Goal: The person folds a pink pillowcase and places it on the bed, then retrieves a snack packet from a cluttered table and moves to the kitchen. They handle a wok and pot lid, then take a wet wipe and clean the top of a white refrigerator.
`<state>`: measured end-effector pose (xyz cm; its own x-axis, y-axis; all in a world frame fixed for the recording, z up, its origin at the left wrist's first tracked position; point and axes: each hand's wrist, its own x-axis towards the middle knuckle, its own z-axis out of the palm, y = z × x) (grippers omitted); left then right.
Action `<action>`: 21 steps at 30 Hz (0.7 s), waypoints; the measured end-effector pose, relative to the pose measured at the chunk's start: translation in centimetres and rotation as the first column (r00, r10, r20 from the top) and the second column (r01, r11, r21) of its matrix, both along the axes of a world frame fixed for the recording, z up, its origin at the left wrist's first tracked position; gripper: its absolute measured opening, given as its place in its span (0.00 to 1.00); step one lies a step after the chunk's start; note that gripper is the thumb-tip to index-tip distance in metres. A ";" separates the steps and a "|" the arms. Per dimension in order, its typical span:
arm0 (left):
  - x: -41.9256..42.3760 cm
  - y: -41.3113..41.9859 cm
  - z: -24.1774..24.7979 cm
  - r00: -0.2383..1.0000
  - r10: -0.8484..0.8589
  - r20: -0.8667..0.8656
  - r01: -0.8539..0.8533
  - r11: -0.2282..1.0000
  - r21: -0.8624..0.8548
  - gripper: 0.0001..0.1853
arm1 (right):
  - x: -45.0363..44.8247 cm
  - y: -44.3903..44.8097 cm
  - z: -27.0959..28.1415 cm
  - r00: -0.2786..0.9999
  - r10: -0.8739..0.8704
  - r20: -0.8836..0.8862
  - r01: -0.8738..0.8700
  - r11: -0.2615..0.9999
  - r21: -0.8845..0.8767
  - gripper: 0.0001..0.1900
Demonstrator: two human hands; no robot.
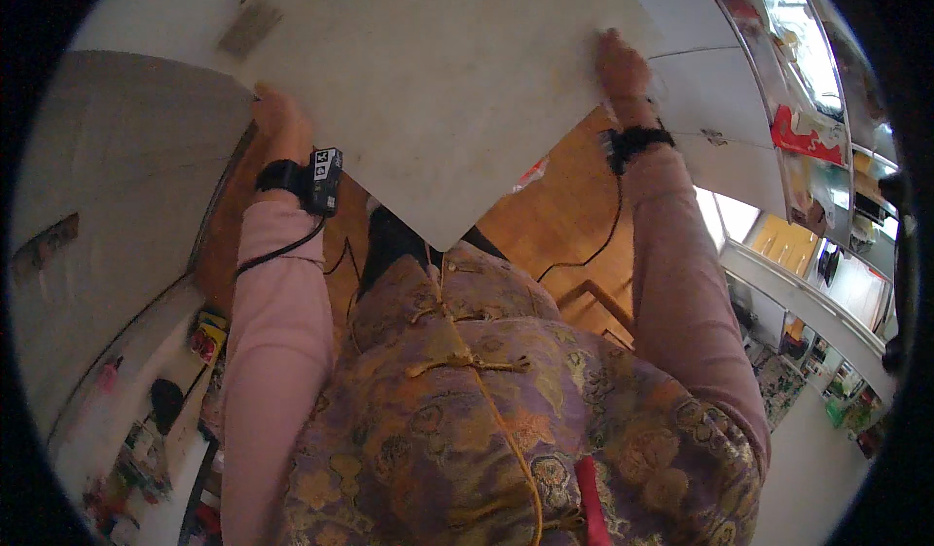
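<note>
A large pale flat board or sheet (438, 93) spans the top middle, one corner pointing towards my body. My left hand (281, 119) grips its left edge, with the thumb on the face turned to me. On the right edge, my right hand (622, 68) is closed around the board, slightly blurred. The fingers behind the board are hidden. A brown patch (250, 29) shows near its upper left. Both wrists wear black straps with cables; a small black device (323, 181) sits on the left one.
Wooden flooring (569, 181) shows below the board. A grey-beige panel (131, 159) stands at the left. At the right are white panels (715, 101), shelving with a red and white package (810, 136), and a wooden frame (595, 298) near the floor.
</note>
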<state>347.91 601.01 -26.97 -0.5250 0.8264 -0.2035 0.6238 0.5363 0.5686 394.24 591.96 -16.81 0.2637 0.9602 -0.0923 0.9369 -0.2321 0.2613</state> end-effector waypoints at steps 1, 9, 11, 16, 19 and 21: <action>-0.3 0.2 -0.6 0.949 -0.144 -0.281 0.138 0.990 -0.043 0.27 | 1.0 1.0 0.1 0.970 -0.242 -0.032 0.244 0.962 0.120 0.15; 0.0 -3.1 2.4 0.233 -0.682 -0.693 0.509 0.693 -0.511 0.20 | -20.4 -12.4 -6.3 0.597 0.688 -0.412 -0.723 0.684 0.094 0.11; 0.2 -2.7 2.8 0.281 -0.657 -0.699 0.514 0.718 -0.469 0.20 | -19.4 -13.1 -6.6 0.528 0.695 -0.488 -0.734 0.663 0.151 0.11; -0.1 0.7 -1.2 0.767 -0.352 -0.537 0.300 0.936 -0.184 0.20 | 0.0 -3.1 -3.4 0.980 0.181 -0.082 -0.167 0.973 0.158 0.09; -1.7 1.2 -4.3 0.758 -0.358 -0.545 0.315 0.933 -0.176 0.20 | 1.5 -1.6 -2.6 0.998 0.045 0.051 -0.056 0.970 0.236 0.09; -3.1 0.8 -5.4 0.599 -0.452 -0.661 0.455 0.871 -0.184 0.20 | -4.9 -3.6 -2.8 0.966 0.259 0.013 -0.258 0.956 0.140 0.09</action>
<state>344.77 601.84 -32.33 -0.0725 0.9963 0.0469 0.9922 0.0769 -0.0977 389.38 588.36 -19.61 0.0044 0.9989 0.0465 0.9711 -0.0154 0.2384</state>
